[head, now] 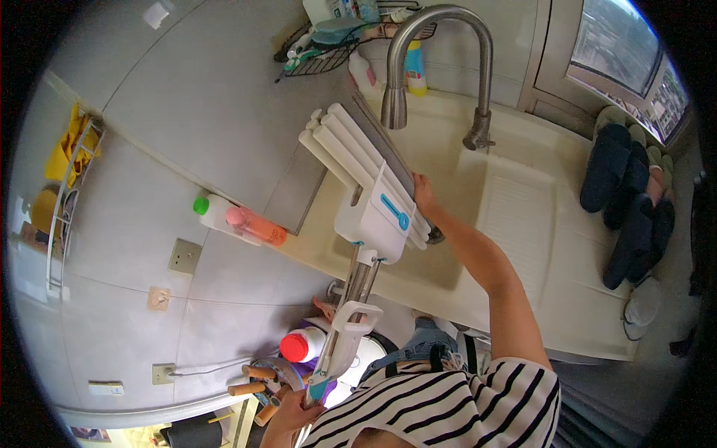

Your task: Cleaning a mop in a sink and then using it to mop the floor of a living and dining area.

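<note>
A white roller sponge mop slants across the middle of the view. Its head (372,210), with several white rollers and a long grey sponge (386,134), is over the cream sink basin (434,269). My right hand (425,195) holds the sponge's right edge, its fingertips hidden behind it. Down at the lower left, my left hand (294,411) is closed around the mop's pole near a teal joint. The white pull handle (355,316) sits on the metal pole between my hands. Above the basin arches a brushed metal faucet (395,106).
A ribbed washboard (515,224) forms the sink's right part, with dark slippers (605,168) beyond. Bottles (257,224) lie along the left wall edge. A wire corner shelf (330,59) holds toiletries. A red-lidded container (297,347) and wooden-looking handles (246,388) are near my left hand.
</note>
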Motion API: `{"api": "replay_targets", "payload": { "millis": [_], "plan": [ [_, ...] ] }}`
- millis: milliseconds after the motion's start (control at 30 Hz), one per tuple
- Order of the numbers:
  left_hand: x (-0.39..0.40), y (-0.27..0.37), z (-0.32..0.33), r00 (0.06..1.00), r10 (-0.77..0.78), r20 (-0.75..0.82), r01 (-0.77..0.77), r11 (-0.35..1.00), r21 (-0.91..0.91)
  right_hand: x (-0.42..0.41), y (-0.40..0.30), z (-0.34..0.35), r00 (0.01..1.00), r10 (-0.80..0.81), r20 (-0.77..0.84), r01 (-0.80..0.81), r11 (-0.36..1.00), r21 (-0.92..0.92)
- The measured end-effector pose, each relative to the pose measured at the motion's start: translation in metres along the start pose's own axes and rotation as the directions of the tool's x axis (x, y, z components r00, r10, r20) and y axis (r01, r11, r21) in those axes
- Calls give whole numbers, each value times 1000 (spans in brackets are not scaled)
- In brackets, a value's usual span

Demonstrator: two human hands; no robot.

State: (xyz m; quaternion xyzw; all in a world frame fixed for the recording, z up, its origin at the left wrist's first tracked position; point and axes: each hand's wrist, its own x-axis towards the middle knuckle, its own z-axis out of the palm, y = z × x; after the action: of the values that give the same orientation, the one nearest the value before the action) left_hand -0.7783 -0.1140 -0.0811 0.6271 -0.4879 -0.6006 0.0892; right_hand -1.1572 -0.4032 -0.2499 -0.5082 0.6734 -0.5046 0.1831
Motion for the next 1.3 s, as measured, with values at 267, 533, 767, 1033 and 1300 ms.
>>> {"api": "replay_targets", "payload": {
  "millis": [267, 533, 767, 1033, 1300],
  "plan": [
    [-9, 6, 1, 999, -32, 38, 36, 995, -98, 1, 68, -17, 628, 175, 758, -684, 588, 431],
    [-21, 42, 3, 982, -123, -145, 165, 930, 329, -1, 38, -3, 930, 286, 230, -343, 901, 265],
    [-26, 47, 11, 973, 106, -205, -34, 944, 329, 18, 83, 23, 933, 280, 224, -355, 812, 464],
    [-31, 35, 8, 981, -92, -170, 138, 949, 283, 21, 102, 35, 961, 194, 199, -245, 929, 278],
    [-44, 18, -1, 987, -98, -125, 104, 993, 49, 11, -55, -54, 834, 242, 496, -212, 970, -117]
  ]
}}
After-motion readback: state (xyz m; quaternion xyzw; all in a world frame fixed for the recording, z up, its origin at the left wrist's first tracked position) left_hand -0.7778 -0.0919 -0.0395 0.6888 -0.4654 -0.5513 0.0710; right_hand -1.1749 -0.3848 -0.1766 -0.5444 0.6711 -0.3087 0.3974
